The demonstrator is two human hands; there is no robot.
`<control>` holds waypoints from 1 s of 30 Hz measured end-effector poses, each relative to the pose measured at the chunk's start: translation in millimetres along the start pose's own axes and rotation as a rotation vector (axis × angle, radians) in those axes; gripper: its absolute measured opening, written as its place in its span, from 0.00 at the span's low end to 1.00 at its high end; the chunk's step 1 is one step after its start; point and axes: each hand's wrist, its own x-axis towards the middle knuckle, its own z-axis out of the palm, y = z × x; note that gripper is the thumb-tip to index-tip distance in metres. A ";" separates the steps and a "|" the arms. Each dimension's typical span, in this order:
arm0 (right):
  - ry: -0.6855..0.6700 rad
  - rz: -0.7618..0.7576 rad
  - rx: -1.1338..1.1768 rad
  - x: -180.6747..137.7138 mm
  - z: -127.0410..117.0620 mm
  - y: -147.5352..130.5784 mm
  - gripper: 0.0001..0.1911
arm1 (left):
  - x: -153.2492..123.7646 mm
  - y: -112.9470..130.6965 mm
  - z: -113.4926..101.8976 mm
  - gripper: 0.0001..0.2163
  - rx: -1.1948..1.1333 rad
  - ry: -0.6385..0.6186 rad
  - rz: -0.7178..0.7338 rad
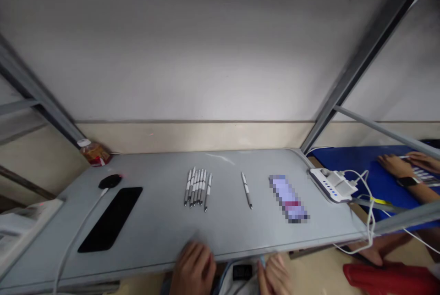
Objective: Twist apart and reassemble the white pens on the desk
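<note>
My left hand point(193, 267) rests on the near edge of the grey table point(165, 226), its fingers curled over the rim, holding nothing I can see. My right hand point(275, 275) hangs just below the table edge, fingers loosely bent and apart. Farther out on the table lies a tight row of several white and grey pens point(197, 187). A single pen point(246, 189) lies apart to their right. Both hands are well short of the pens.
A black phone point(110, 218) and a black mouse point(109, 180) lie at left, a small bottle point(93, 152) behind them. A blurred-out card point(288, 197) and a white power strip point(332, 186) with cables sit at right. Another person's hands point(405, 166) work on a blue table.
</note>
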 end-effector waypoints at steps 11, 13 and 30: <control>-0.291 -0.237 0.171 49.6 66.1 -15.0 0.21 | 95.6 4.0 12.7 0.12 0.337 0.045 -0.067; -0.320 -0.202 0.164 53.6 73.8 -11.6 0.21 | 94.7 4.1 15.9 0.11 0.346 0.052 -0.084; -0.877 -0.198 -0.129 104.5 90.9 -2.1 0.21 | 57.4 -17.3 21.1 0.12 0.214 0.033 0.038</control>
